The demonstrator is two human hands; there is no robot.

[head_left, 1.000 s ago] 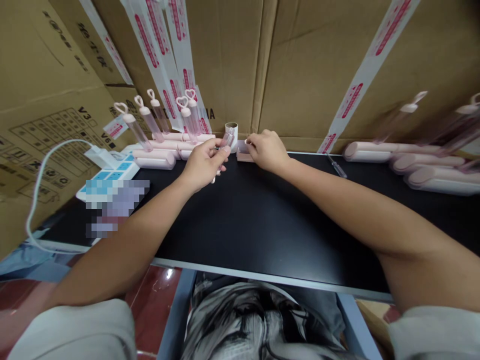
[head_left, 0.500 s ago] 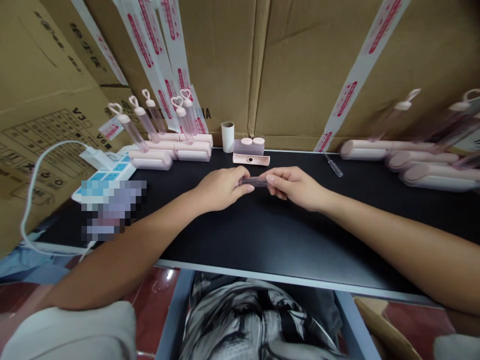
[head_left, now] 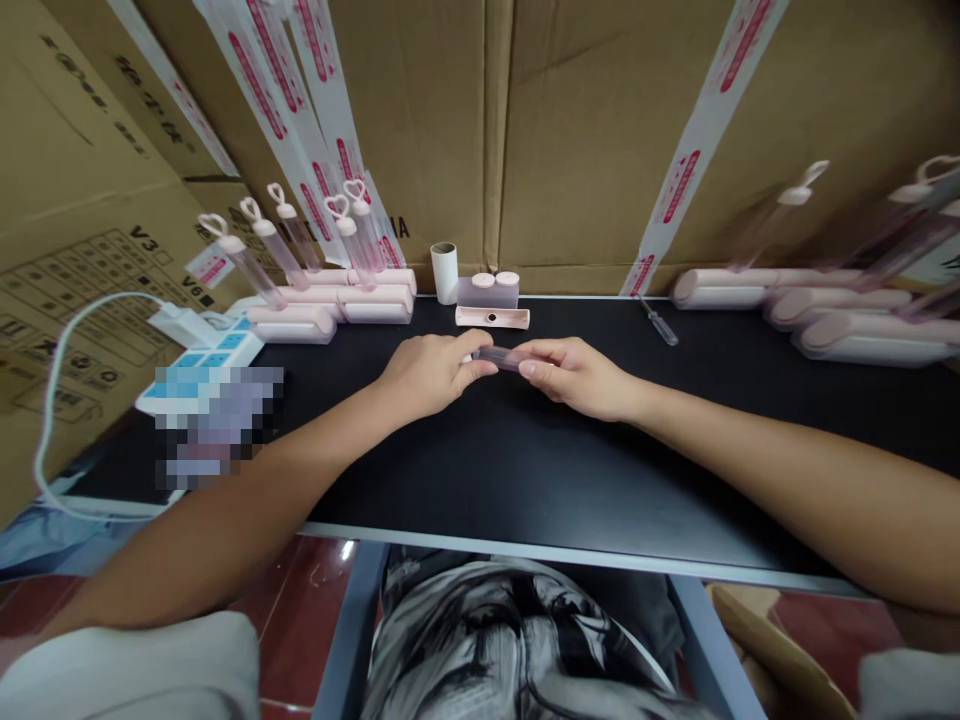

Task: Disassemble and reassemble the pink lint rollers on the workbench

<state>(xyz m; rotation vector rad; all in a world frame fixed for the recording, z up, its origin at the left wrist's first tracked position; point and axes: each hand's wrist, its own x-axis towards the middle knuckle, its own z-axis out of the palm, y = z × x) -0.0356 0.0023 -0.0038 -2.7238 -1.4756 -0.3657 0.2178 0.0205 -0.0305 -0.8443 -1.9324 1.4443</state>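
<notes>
Both hands meet over the middle of the black table. My left hand pinches one end of a small clear tube, and my right hand pinches the other end. The tube lies level just above the tabletop. Behind the hands a pink base piece with a round hole lies flat, and a pale lilac block with two pink caps stands behind it. A short white roll stands upright to their left.
Pink holders with heart-topped tubes line the back left. More pink units lie at the back right. A small screwdriver rests near the back edge. A white and blue power strip with a cable sits left. Cardboard boxes wall the back.
One second ago both hands were at the back by the pink base piece. They drew toward me and now hold the clear tube between them at mid-table.
</notes>
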